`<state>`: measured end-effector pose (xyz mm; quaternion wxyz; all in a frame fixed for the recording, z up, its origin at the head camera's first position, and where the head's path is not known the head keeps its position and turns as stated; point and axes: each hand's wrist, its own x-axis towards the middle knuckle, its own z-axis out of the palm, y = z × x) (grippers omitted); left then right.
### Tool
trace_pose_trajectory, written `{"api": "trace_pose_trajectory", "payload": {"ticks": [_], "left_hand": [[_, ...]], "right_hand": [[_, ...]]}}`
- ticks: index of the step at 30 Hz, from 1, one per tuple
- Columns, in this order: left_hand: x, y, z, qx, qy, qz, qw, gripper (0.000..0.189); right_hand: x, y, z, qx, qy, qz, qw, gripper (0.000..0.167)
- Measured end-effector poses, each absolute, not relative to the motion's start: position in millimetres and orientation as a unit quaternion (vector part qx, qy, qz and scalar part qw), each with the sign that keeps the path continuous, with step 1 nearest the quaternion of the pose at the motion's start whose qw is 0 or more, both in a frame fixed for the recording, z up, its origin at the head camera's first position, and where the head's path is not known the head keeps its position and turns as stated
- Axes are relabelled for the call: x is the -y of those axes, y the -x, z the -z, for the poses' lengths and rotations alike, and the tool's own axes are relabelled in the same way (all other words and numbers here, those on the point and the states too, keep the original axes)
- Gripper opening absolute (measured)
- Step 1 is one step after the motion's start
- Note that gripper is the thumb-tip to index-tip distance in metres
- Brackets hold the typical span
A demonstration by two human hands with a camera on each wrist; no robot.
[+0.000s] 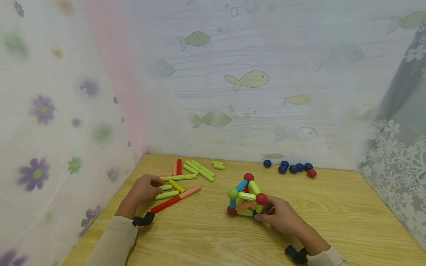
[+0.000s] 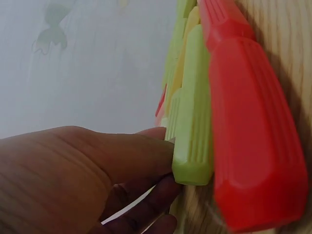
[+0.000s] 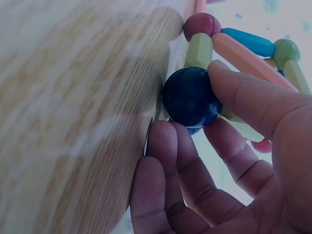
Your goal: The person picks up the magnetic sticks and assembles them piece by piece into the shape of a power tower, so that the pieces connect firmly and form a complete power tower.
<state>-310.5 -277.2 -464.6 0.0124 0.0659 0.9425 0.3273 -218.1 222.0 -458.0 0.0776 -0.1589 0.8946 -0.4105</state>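
Note:
On the right of the table stands a frame of rods joined by balls, in yellow-green, blue and orange with red, green and dark blue balls. My right hand pinches a dark blue ball at its lower near corner, thumb on one side and fingers on the other. At the left, my left hand is among loose rods. Its thumb and a finger pinch the end of a short yellow-green rod, partly hidden in the left wrist view behind a longer yellow-green rod. A red rod lies nearest that camera.
Several yellow-green rods, a yellow rod, an orange rod and an upright-pointing red rod lie on the wooden table. Several dark blue balls and a red ball sit at the back right, before a fish-patterned curtain.

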Motion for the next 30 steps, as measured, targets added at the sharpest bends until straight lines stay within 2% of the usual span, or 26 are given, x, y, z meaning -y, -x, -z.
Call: {"api": "trace_pose_trajectory", "payload": {"ticks": [4, 10, 17, 23, 30], "left_hand": [[276.6, 311.0, 465.7, -0.943, -0.073, -0.323, 0.024, 0.021], [257.3, 307.7, 448.6, -0.922, -0.112, -0.372, 0.004, 0.026], [172.9, 284.2, 417.8, -0.847, -0.207, -0.490, -0.014, 0.033], [98.8, 256.7, 410.4, -0.789, -0.241, -0.565, 0.003, 0.039], [64.8, 242.6, 414.7, -0.805, -0.273, -0.525, -0.043, 0.035]], "right_hand": [[-222.0, 218.7, 459.6, -0.893, 0.160, 0.413, 0.080, 0.043], [-222.4, 219.6, 460.3, -0.893, 0.159, 0.413, 0.081, 0.043], [-223.2, 219.1, 458.6, -0.892, 0.157, 0.416, 0.081, 0.043], [-224.2, 220.1, 460.1, -0.893, 0.159, 0.414, 0.080, 0.044], [-224.3, 221.1, 461.1, -0.891, 0.162, 0.416, 0.082, 0.045]]}}
